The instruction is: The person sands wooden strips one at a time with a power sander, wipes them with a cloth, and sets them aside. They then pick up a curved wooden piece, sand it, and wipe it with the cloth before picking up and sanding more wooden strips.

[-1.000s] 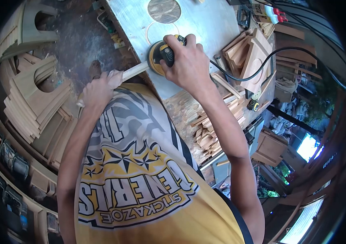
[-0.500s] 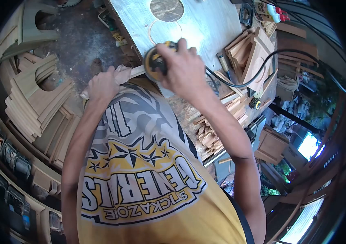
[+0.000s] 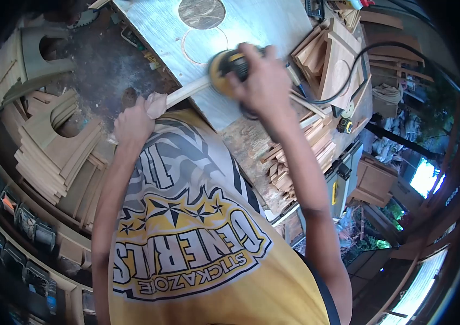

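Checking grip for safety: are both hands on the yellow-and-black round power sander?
No, only the right hand grips the yellow-and-black sander; the left hand holds the thin pale wooden strip.

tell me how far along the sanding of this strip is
Mid-sanding. The right hand presses the sander onto the wood strip at the bench edge; the left hand grips its near end. How much is already smooth cannot be told. A pile of wood pieces nearby is possibly left.

Bright daylight; fisheye warp, dark vignetted edges, slight motion blur.
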Action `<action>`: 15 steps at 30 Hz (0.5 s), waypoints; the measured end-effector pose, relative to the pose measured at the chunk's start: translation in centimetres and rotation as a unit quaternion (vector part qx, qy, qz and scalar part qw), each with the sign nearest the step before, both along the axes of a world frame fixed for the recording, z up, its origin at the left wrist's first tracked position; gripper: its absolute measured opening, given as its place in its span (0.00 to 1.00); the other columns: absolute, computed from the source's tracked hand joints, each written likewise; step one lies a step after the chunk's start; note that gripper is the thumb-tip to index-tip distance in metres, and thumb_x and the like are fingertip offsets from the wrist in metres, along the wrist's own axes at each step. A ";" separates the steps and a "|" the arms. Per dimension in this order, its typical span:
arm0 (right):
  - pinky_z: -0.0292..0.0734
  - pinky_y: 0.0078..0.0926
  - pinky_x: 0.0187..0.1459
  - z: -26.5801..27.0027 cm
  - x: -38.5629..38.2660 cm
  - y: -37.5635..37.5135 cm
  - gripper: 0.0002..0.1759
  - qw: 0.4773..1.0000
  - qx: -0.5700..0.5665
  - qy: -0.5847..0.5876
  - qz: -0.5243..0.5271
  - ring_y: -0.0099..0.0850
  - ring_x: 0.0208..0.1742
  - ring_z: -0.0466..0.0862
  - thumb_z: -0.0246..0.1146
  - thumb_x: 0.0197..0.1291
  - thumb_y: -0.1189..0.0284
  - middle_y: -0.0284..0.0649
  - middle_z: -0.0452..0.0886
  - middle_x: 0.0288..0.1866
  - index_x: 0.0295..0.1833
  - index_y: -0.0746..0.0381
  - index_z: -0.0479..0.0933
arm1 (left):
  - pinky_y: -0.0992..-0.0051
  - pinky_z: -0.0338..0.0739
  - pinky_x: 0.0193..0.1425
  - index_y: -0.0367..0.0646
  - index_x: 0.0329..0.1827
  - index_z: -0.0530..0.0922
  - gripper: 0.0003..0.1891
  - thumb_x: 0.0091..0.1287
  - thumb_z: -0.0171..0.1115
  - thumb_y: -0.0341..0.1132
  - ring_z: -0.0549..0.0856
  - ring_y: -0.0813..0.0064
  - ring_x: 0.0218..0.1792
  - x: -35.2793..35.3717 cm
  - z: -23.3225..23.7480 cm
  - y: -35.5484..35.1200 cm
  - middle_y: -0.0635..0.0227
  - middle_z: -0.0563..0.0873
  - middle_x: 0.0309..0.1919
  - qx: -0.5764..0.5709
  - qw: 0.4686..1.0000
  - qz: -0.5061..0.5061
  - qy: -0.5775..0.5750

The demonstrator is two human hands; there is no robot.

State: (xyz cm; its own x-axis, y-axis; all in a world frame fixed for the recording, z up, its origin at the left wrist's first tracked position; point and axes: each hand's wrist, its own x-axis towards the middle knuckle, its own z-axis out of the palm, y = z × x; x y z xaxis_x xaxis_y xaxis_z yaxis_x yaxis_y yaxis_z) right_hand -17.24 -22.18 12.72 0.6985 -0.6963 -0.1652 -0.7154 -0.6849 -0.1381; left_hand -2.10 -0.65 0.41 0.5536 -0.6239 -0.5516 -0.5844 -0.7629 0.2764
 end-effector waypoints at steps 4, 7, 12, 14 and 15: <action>0.87 0.51 0.50 -0.9 -3.5 -8.0 0.33 0.995 -0.051 0.004 -0.082 0.54 0.49 0.88 0.75 0.53 0.56 0.54 0.79 0.53 0.67 0.43 0.79 | 0.43 0.83 0.52 0.42 0.52 0.79 0.11 0.72 0.58 0.36 0.90 0.37 0.45 0.1 0.1 0.7 0.41 0.91 0.39 0.011 0.999 -0.019 -0.025; 0.87 0.51 0.51 -0.2 -4.2 -9.9 0.33 0.995 -0.075 -0.030 -0.064 0.58 0.49 0.88 0.75 0.53 0.56 0.54 0.80 0.52 0.67 0.42 0.79 | 0.43 0.83 0.50 0.41 0.52 0.78 0.11 0.72 0.58 0.36 0.91 0.38 0.44 -0.2 0.4 1.3 0.41 0.91 0.38 0.019 0.998 -0.043 -0.027; 0.85 0.49 0.52 1.7 -2.2 -8.1 0.33 0.996 -0.075 -0.041 -0.023 0.55 0.48 0.88 0.76 0.54 0.56 0.56 0.81 0.50 0.67 0.43 0.79 | 0.44 0.84 0.47 0.42 0.52 0.76 0.11 0.72 0.59 0.36 0.91 0.38 0.41 -0.3 -0.1 1.8 0.41 0.90 0.35 0.011 0.997 -0.056 -0.046; 0.85 0.51 0.50 1.0 -0.6 -6.0 0.31 0.999 -0.040 0.008 0.003 0.56 0.47 0.88 0.76 0.55 0.57 0.56 0.81 0.49 0.66 0.43 0.79 | 0.44 0.84 0.46 0.42 0.52 0.76 0.10 0.72 0.59 0.36 0.91 0.38 0.39 -0.4 -0.4 1.9 0.42 0.90 0.34 0.002 0.997 -0.050 -0.052; 0.85 0.51 0.49 0.3 -0.4 -5.3 0.31 1.000 -0.028 0.006 0.006 0.57 0.46 0.88 0.76 0.55 0.57 0.55 0.80 0.49 0.66 0.43 0.79 | 0.43 0.84 0.45 0.42 0.51 0.76 0.10 0.72 0.60 0.35 0.91 0.38 0.39 -0.4 -0.3 1.9 0.43 0.91 0.34 -0.001 0.997 -0.051 -0.051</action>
